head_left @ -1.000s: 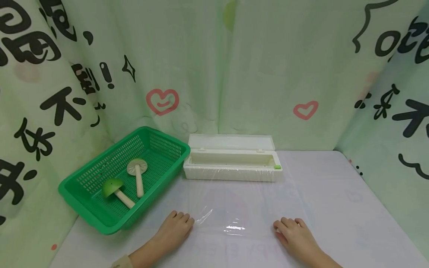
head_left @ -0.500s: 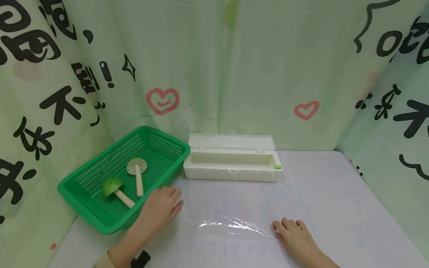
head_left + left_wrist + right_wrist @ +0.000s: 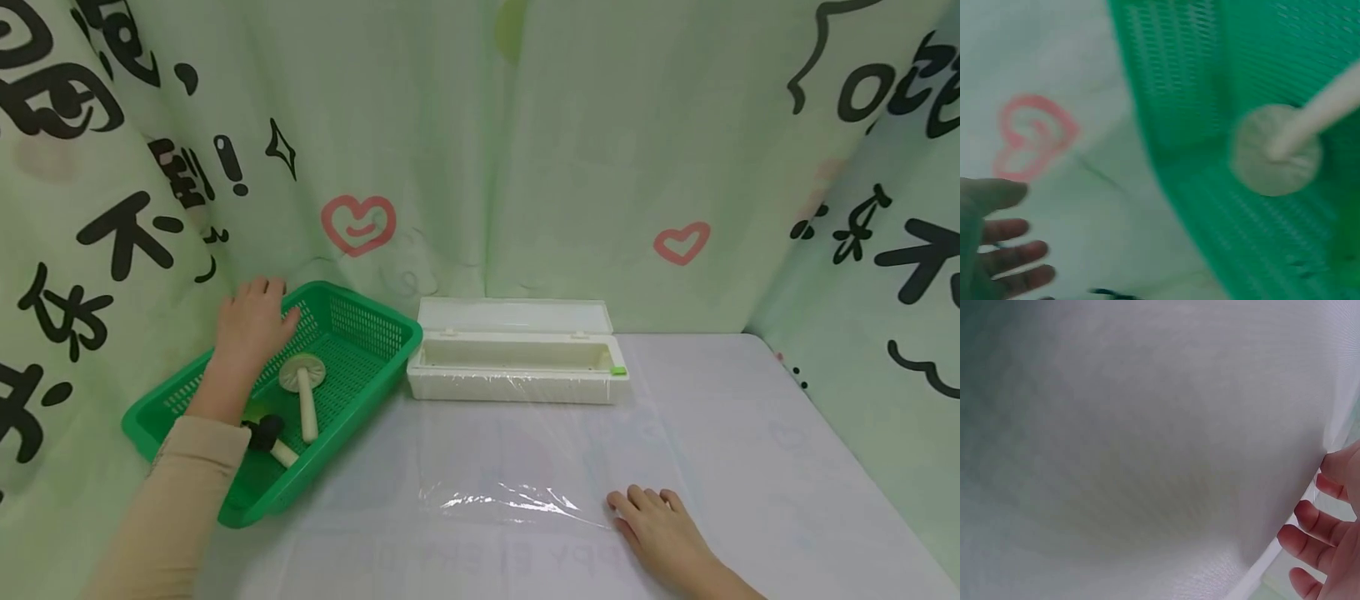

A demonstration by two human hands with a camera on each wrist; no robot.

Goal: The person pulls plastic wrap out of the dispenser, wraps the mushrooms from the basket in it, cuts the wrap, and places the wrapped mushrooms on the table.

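My left hand [image 3: 251, 321] is raised over the far left side of the green basket [image 3: 352, 417], holding nothing. Its fingers [image 3: 1022, 250] look loosely spread in the left wrist view. Inside the basket lie two mushrooms with pale stems: one shows its gilled underside [image 3: 303, 372], while the stem of the green-capped mushroom [image 3: 285, 454] pokes out from behind the wrist. At the front right, my right hand [image 3: 660, 525] pinches the corner of a sheet of cling film [image 3: 517, 500] between thumb and index finger. The film stretches from the white dispenser box [image 3: 517, 387] over the table.
The dispenser's lid [image 3: 517, 317] stands up behind it, and a small green slider [image 3: 618, 371] sits at its right end. A printed curtain [image 3: 570, 167] encloses the white table [image 3: 750, 433] at the back and sides.
My left hand has let go of the film's left corner and moved left and away, up over the basket. The film's front edge has slackened. My right hand stays in place.
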